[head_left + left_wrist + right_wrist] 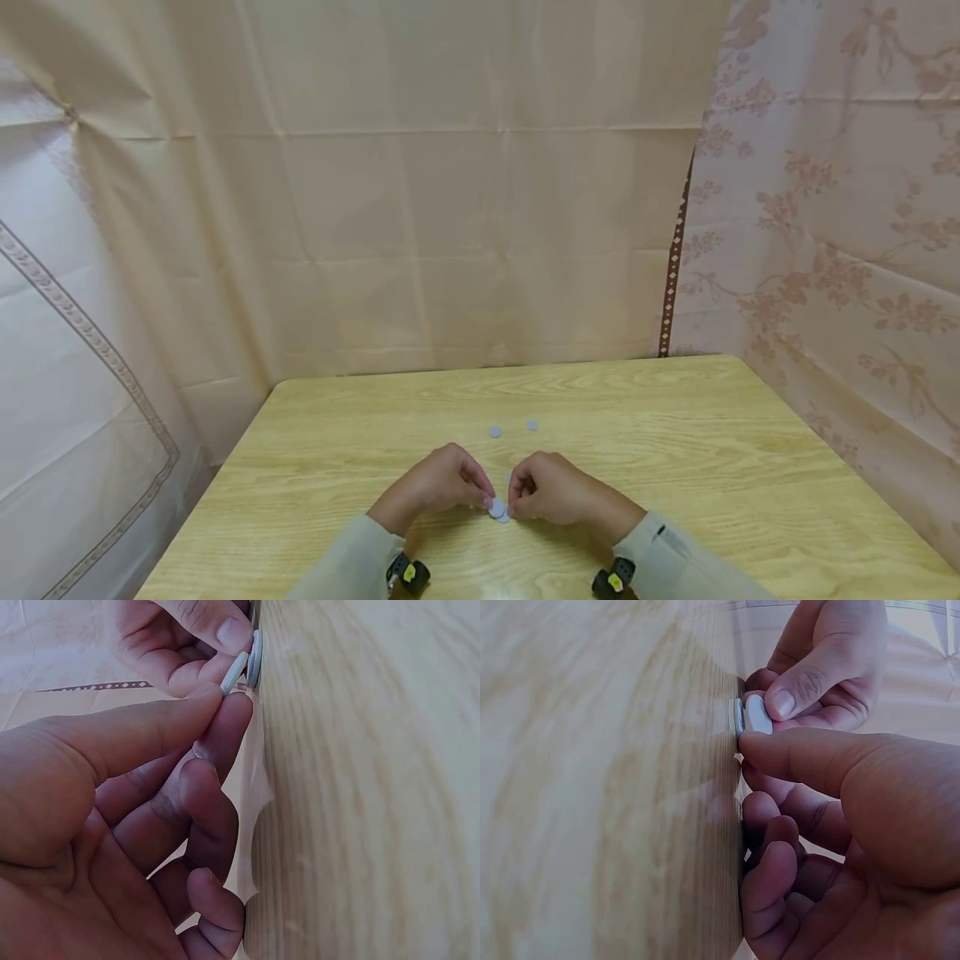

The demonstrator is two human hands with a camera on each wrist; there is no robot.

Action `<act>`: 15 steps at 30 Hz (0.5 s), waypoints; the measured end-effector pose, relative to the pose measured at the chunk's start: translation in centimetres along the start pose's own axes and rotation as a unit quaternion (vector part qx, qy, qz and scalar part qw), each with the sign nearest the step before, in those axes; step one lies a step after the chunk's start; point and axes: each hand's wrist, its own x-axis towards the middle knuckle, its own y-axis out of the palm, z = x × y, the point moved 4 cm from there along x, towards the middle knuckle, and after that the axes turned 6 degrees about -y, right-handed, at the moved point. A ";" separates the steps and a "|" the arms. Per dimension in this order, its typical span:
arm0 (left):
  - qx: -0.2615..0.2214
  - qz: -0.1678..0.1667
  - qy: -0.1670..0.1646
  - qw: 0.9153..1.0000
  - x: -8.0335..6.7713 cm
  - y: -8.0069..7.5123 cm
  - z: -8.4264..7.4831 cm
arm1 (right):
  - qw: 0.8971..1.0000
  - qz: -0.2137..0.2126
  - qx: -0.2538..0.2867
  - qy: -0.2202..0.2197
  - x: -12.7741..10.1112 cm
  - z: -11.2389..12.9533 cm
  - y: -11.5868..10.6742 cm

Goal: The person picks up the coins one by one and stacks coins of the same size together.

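Observation:
My left hand (448,481) pinches a small white disc (235,673) between thumb and forefinger, holding it tilted. Just under it, low on the wooden table, lie flat discs (739,718) that look stacked, partly covered by the tilted one in the head view. My right hand (555,490) is across from the left, its thumb and forefinger at the near edge of those flat discs, holding them by the side. The other fingers of the right hand curl loosely close to the tabletop.
Two more pale discs, one on the left (495,432) and one on the right (532,426), lie farther back on the wooden table (360,417). Another disc (508,477) shows partly between the hands. A beige curtain (480,250) hangs behind the table's far edge.

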 end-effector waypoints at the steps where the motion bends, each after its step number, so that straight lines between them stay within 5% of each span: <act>1: 0.001 -0.001 -0.001 1.000 0.0 0.0 0.0 | 1.000 0.001 0.002 0.000 0.0 0.0 0.0; 15: 0.016 -0.009 -0.006 1.000 0.0 0.4 -0.1 | 1.000 0.004 0.003 0.001 0.0 0.1 0.0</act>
